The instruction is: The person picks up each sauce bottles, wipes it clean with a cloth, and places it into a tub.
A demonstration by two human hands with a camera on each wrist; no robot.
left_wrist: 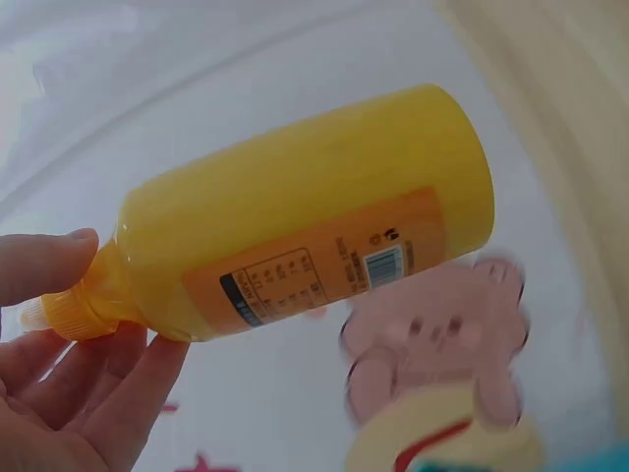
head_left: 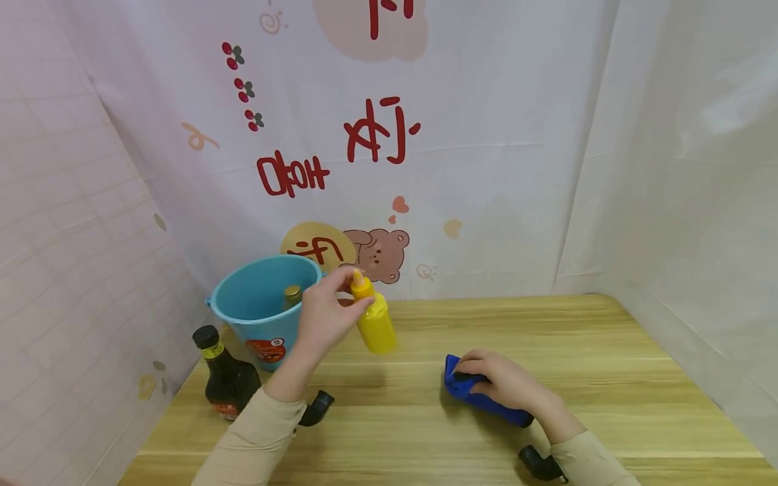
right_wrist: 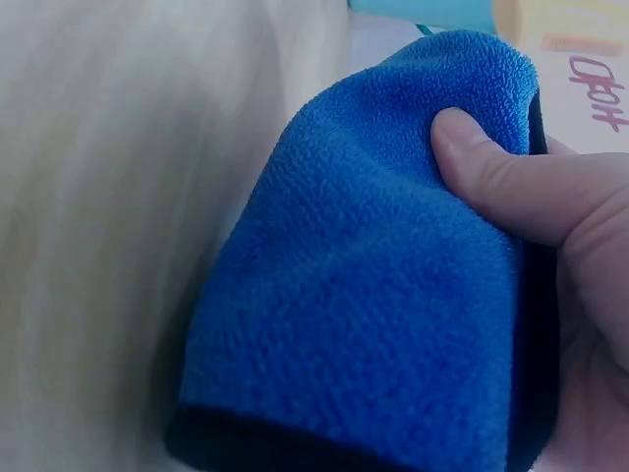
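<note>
Beige sleeves enter at the near edge, each with a black fitting at the wrist.

Right hand: grasps a folded blue cloth between thumb and fingers, thumb flat on the pile. Cloth axis: far-left corner to near-right end. Contact between its underside and the wooden tabletop cannot be confirmed.

Dark bottle: upright at the person's left, partly hidden by the left sleeve.

Left hand: pinches the yellow bottle at cap and neck. Bottle position: raised over the tabletop, to the right of the fingers. Long axis: tilted off upright, nozzle up and left, base down and right, on the side toward the cloth. The left hand is the nearer one; the right hand lies well apart, lower and to the right.

Clearance: tabletop surface runs between bottle base and cloth, and onward from the cloth to the right edge. On the opposite side, the blue bucket limits travel; its rim lies just beside the left hand, contact not determinable. A gold-capped item stands inside it.

Printed backdrop: hangs along the far table edge.
</note>
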